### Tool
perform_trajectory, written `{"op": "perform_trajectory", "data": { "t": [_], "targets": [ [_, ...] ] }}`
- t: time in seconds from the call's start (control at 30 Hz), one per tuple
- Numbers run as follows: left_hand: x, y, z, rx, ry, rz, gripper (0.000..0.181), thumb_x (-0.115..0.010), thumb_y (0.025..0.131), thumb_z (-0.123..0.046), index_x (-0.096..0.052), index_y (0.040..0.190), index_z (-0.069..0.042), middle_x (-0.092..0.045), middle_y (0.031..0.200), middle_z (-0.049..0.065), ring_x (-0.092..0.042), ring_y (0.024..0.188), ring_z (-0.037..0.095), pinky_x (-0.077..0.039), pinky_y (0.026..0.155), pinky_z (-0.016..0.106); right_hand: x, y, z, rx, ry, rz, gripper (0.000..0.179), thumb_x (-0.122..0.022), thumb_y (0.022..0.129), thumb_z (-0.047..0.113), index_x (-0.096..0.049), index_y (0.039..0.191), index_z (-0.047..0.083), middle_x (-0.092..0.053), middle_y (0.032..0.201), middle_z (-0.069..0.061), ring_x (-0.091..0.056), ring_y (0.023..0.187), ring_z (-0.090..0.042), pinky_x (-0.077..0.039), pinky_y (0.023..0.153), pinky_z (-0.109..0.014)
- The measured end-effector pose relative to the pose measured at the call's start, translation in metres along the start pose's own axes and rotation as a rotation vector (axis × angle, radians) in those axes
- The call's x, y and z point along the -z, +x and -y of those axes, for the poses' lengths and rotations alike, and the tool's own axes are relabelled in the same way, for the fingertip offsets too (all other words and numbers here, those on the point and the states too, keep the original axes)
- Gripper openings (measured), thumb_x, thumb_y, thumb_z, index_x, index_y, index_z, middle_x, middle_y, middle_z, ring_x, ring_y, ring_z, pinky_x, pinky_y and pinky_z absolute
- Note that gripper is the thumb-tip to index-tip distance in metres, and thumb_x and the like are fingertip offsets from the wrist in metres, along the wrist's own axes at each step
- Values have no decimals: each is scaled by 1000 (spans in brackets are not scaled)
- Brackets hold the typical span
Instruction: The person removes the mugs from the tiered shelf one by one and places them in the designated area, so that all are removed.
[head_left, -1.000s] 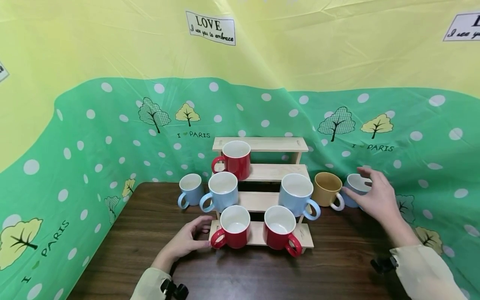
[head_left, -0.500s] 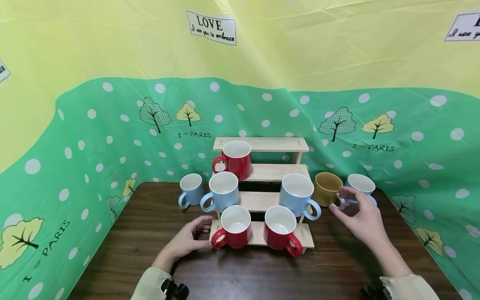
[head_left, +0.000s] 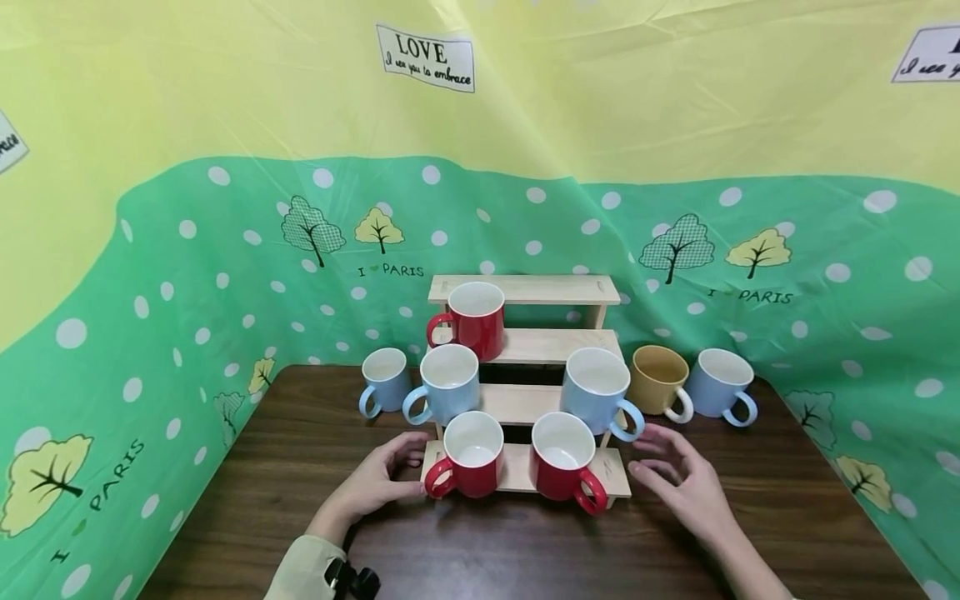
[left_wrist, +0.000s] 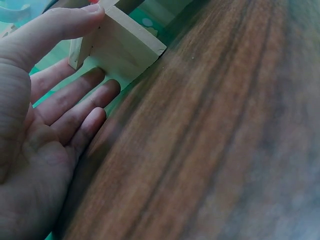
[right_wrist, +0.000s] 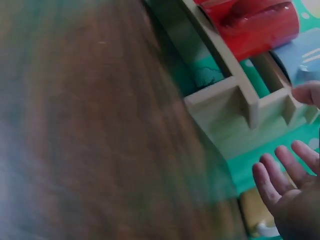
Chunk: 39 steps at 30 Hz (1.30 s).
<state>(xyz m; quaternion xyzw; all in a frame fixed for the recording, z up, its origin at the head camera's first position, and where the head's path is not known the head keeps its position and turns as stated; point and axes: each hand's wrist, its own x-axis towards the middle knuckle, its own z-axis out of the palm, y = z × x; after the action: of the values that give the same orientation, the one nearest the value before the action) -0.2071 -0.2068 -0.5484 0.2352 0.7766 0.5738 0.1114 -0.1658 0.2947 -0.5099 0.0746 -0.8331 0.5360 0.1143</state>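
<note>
A stepped wooden rack (head_left: 517, 473) stands on the table with mugs on its lower three steps. On the lowest step are two red mugs (head_left: 553, 482), handles turned outward. The step above holds two light blue mugs (head_left: 592, 407), and a third red mug (head_left: 482, 335) sits higher at the left. My left hand (head_left: 375, 475) is at the rack's lower left end; its thumb (left_wrist: 82, 22) touches the step's corner and the relaxed fingers lie alongside. My right hand (head_left: 690, 487) is just off the lower right end, fingers loosely bent, holding nothing.
Right of the rack stand a tan mug (head_left: 651, 393) with a white handle and a light blue mug (head_left: 711, 392). Another light blue mug (head_left: 388, 390) stands to its left. A printed green and yellow cloth (head_left: 525, 217) hangs close behind.
My right hand has come away from the light blue mug at far right, passed before the tan mug, and moved left and nearer to the rack's lower right end. My left hand stays put.
</note>
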Motion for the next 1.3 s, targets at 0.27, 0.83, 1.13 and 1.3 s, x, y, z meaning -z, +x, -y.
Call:
{"op": "perform_trajectory", "data": {
  "t": [0.27,0.83,1.13,1.3],
  "targets": [
    [2,-2,-2,-7,-1,-2,69,-85,94,-18,-54,154,-5,-67,144,16,-65,127,32,-53,108,32,-9,-6,-2,-146,51,220,79,-91,91,19,-50,156,3,-59,154,-20,-63,134,-20,-53,103,-18],
    [2,-3,-2,24,6,-4,70,-85,96,-20,-52,156,-7,-66,146,14,-66,126,25,-54,108,33,-26,-10,-14,-231,191,236,85,-90,91,13,-43,161,1,-55,157,-24,-59,126,2,-52,101,-17],
    [0,-2,-4,46,7,0,70,-85,95,-20,-53,156,-8,-66,145,13,-66,127,26,-54,108,35,-25,-12,-19,-227,213,232,84,-89,93,11,-42,161,0,-54,158,-25,-59,125,5,-51,101,-16],
    [2,0,-12,35,47,20,71,-86,95,-21,-52,156,-6,-66,144,14,-66,127,29,-55,109,39,-25,-11,-19,-216,213,234,83,-89,93,12,-42,161,0,-55,157,-26,-59,125,4,-52,101,-16]
  ]
}}
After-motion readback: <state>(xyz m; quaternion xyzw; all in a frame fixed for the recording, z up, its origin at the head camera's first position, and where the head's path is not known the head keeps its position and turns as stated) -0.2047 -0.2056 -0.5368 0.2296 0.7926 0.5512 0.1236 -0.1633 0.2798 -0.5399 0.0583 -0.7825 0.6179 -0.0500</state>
